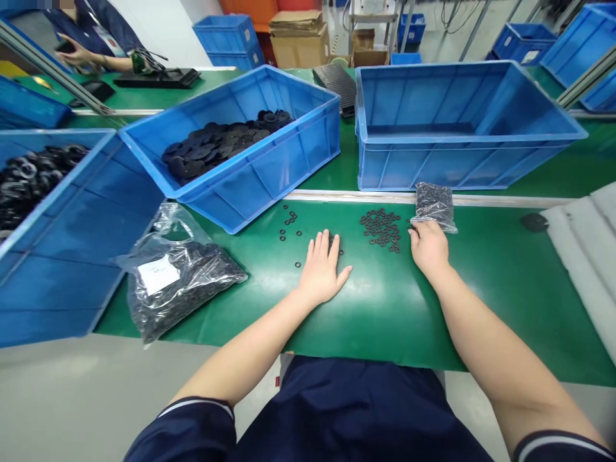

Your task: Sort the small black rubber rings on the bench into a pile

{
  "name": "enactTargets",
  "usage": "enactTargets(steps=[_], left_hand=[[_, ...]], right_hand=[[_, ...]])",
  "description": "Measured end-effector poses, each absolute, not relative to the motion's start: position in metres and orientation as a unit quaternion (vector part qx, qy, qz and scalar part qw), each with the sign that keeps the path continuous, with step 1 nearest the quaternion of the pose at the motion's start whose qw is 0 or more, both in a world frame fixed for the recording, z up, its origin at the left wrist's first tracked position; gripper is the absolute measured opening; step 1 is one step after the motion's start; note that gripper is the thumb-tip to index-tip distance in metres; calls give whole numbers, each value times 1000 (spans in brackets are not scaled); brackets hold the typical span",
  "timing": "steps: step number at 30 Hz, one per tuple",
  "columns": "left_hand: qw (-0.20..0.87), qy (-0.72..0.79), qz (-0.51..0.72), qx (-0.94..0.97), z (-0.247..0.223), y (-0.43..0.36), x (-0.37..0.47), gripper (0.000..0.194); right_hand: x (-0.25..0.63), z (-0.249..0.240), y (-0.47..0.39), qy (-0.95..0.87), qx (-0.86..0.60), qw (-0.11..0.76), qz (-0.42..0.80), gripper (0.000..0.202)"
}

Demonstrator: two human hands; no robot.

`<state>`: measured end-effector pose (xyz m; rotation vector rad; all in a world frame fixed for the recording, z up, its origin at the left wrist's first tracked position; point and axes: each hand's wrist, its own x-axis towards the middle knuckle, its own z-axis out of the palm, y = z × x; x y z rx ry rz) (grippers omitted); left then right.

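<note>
My left hand (321,273) lies flat on the green tabletop (375,314), fingers spread, over a few small black rings that show at its fingertips. Several loose rings (290,219) are scattered just beyond it. To its right is a cluster of small black rings (381,228), one layer deep. My right hand (430,249) is closed on the near edge of a small clear plastic bag (434,203) full of dark small parts. The bag lies against the front of the right blue bin. My right fingertips are partly hidden by the hand.
A large clear bag of black parts (187,282) with a white label lies at left. Blue bins hold black discs (226,144) and black rings (29,173). Another blue bin (462,157) stands behind my right hand. White foam (590,250) borders the right. A person's hand (79,54) shows across the bench.
</note>
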<state>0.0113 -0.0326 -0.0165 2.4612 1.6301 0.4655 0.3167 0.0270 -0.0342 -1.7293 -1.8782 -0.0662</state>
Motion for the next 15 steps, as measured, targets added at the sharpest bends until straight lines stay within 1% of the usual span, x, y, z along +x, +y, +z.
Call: enactTargets(steps=[2, 4, 8, 11, 15], left_hand=[[75, 526, 144, 835, -14, -35, 11, 74], [73, 514, 130, 845, -13, -37, 13, 74], [82, 471, 112, 871, -10, -47, 24, 87], [99, 430, 105, 891, -9, -54, 30, 96], [109, 444, 114, 882, -10, -52, 25, 104]], right_hand=[[315, -35, 30, -708, -647, 281, -25, 38], [313, -34, 32, -711, -650, 268, -21, 39], [310, -30, 31, -715, -654, 248, -14, 40], [310, -29, 21, -717, -646, 261, -7, 38], [313, -28, -3, -730, -626, 275, 7, 36]])
